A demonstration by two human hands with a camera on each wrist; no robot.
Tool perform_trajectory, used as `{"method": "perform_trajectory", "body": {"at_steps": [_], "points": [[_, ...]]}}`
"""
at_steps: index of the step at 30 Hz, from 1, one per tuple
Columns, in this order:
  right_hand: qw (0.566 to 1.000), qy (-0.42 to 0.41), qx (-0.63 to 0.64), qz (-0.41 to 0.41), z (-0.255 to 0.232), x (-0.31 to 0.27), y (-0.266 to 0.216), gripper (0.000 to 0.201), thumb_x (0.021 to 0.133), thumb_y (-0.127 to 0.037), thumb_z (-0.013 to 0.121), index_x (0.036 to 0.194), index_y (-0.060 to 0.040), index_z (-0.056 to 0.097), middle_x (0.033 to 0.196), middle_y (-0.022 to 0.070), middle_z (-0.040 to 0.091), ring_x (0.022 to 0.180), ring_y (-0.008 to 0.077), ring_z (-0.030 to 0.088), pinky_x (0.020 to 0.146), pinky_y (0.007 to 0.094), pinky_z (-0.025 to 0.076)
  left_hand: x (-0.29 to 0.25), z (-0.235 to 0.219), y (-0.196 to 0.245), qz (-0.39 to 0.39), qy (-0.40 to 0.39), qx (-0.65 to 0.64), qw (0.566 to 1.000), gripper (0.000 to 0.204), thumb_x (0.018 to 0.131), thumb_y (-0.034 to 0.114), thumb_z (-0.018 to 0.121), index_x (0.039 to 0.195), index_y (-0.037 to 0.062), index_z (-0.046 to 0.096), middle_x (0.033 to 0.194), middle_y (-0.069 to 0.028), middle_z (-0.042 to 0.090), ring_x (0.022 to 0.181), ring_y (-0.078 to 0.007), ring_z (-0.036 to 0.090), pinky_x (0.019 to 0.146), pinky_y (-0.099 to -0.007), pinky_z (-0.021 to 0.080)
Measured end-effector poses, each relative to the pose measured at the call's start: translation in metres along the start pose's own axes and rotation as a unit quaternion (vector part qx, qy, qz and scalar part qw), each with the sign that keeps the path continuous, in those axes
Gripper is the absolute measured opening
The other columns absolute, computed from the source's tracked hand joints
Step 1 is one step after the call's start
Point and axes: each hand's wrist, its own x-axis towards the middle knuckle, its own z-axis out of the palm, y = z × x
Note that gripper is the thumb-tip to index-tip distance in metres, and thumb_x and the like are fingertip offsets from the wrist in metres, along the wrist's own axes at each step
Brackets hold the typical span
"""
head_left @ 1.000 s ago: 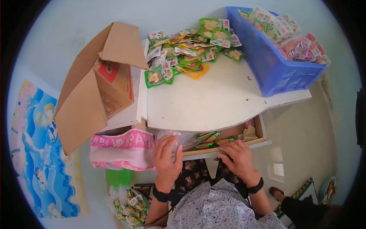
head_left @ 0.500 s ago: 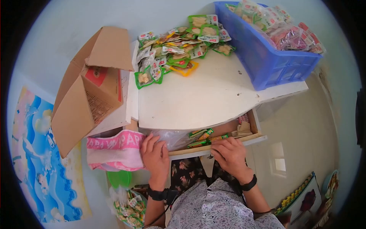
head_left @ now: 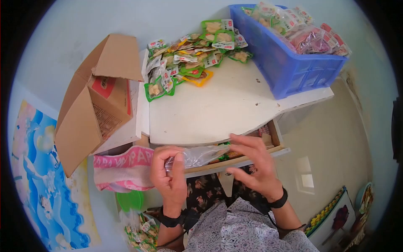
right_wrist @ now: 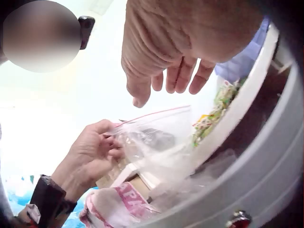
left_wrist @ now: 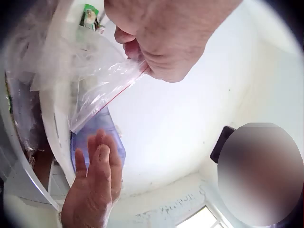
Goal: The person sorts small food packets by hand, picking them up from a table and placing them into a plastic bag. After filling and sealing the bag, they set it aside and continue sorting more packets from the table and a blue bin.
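Observation:
My left hand (head_left: pixel 169 174) pinches a clear plastic bag (head_left: pixel 197 157) by one corner, above the pulled-out drawer (head_left: pixel 235 160). The left wrist view shows the bag (left_wrist: pixel 102 88) hanging from the curled fingers, with a thin red line along its edge. My right hand (head_left: pixel 257 168) is held with fingers spread beside the bag's far end in the head view. From the right wrist, that hand (right_wrist: pixel 175 57) appears above the bag (right_wrist: pixel 164 137), its fingers extended and holding nothing. Parts of the drawer's contents are hidden behind the bag.
A pile of snack packets (head_left: pixel 189 59) lies on the white tabletop (head_left: pixel 201 113). At the back right stands a blue crate (head_left: pixel 294 71) full of packets. An open cardboard box (head_left: pixel 79 126) is on the left, above a pink towel (head_left: pixel 124 170). Below is a bag of packets (head_left: pixel 142 229).
The left hand has lifted the clear bag from the drawer by its edge. The right hand has left the drawer's front edge and its fingers have spread.

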Motion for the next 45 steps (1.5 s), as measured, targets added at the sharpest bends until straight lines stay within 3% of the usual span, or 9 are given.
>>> {"method": "perform_trajectory", "body": {"at_steps": [5,8,11,15,22,33,34,40,45], "points": [[0.996,-0.062,-0.049,-0.037,0.028,0.015,0.008,0.036,0.087,-0.007,0.081,0.121,-0.0022,0.069,0.111,0.0104,0.075,0.104,0.0253,0.07,0.086,0.0332,0.055,0.006,0.021,0.018,0.024,-0.049,-0.027,0.998,0.029,0.097,0.009,0.066,0.124,-0.0006,0.061,0.125,-0.0144,0.065,0.114,-0.0203,0.061,0.103,-0.0332,0.046],[0.977,0.041,0.133,0.161,0.034,0.001,0.015,0.022,0.097,-0.007,0.074,0.117,-0.0024,0.069,0.1,0.0046,0.074,0.096,0.0151,0.071,0.077,0.0289,0.055,0.011,0.023,0.007,0.061,-0.053,0.001,0.997,0.064,0.091,0.017,0.077,0.146,-0.0018,0.05,0.141,-0.017,0.059,0.125,-0.025,0.058,0.105,-0.0387,0.046],[0.868,0.106,0.399,0.278,0.034,-0.012,0.02,0.014,0.104,-0.011,0.067,0.115,-0.0031,0.069,0.101,0.0027,0.073,0.095,0.009,0.069,0.076,0.0263,0.054,0.001,0.025,-0.004,0.016,-0.099,-0.02,0.995,0.093,0.084,0.023,0.086,0.159,-0.0007,0.036,0.152,-0.019,0.051,0.135,-0.0291,0.053,0.109,-0.0439,0.046],[0.854,0.078,0.422,0.292,0.024,-0.021,0.019,0.014,0.107,-0.013,0.062,0.115,-0.0023,0.068,0.102,0.0033,0.073,0.095,0.0093,0.069,0.077,0.0265,0.054,-0.011,0.039,0.003,-0.083,-0.109,-0.088,0.987,0.103,0.08,0.025,0.089,0.163,0.0012,0.033,0.142,-0.0161,0.059,0.128,-0.0238,0.057,0.104,-0.0394,0.048],[0.806,0.122,0.511,0.272,0.001,-0.027,0.042,0.015,0.109,-0.015,0.054,0.109,-0.003,0.064,0.098,0.0048,0.07,0.085,0.0126,0.067,0.077,0.0285,0.052,-0.01,-0.013,-0.045,-0.268,-0.223,-0.112,0.931,0.082,0.088,0.018,0.081,0.159,0.0042,0.042,0.114,-0.0056,0.067,0.106,-0.0124,0.06,0.091,-0.0287,0.047],[0.731,0.087,0.624,0.263,0.004,-0.021,0.01,0.018,0.105,-0.023,0.058,0.107,-0.0052,0.059,0.102,0.0083,0.067,0.088,0.0176,0.065,0.082,0.0334,0.053,-0.052,0.021,-0.047,-0.355,-0.221,-0.372,0.829,0.078,0.105,0.043,0.063,0.165,0.0049,0.031,0.164,-0.0183,0.041,0.148,-0.0257,0.045,0.114,-0.0446,0.045],[0.738,0.086,0.617,0.261,0.004,-0.023,0.011,0.017,0.106,-0.021,0.057,0.108,-0.0045,0.06,0.101,0.0079,0.067,0.09,0.0168,0.065,0.081,0.0326,0.054,-0.057,0.025,-0.055,-0.38,-0.188,-0.391,0.817,0.053,0.106,0.031,0.064,0.151,0.0069,0.052,0.147,-0.0144,0.058,0.133,-0.0225,0.058,0.106,-0.0426,0.052],[0.807,0.214,0.466,0.291,-0.008,-0.029,0.045,0.017,0.109,-0.018,0.056,0.104,-0.0046,0.066,0.085,-0.0011,0.064,0.072,0.0054,0.057,0.062,0.0226,0.047,-0.014,0.005,-0.035,-0.274,-0.003,-0.308,0.911,0.009,0.102,0.019,0.07,0.102,0.0098,0.067,0.098,0.003,0.065,0.089,-0.0111,0.063,0.079,-0.0308,0.055],[0.851,0.208,0.348,0.334,0.012,-0.036,0.038,0.02,0.112,-0.022,0.054,0.107,-0.007,0.066,0.078,-0.005,0.06,0.059,0.0011,0.046,0.053,0.0183,0.036,-0.001,0.016,-0.016,-0.275,0.107,-0.347,0.89,0.025,0.104,0.026,0.068,0.122,0.0084,0.068,0.099,-0.0004,0.066,0.086,-0.0132,0.063,0.078,-0.031,0.054]]}}
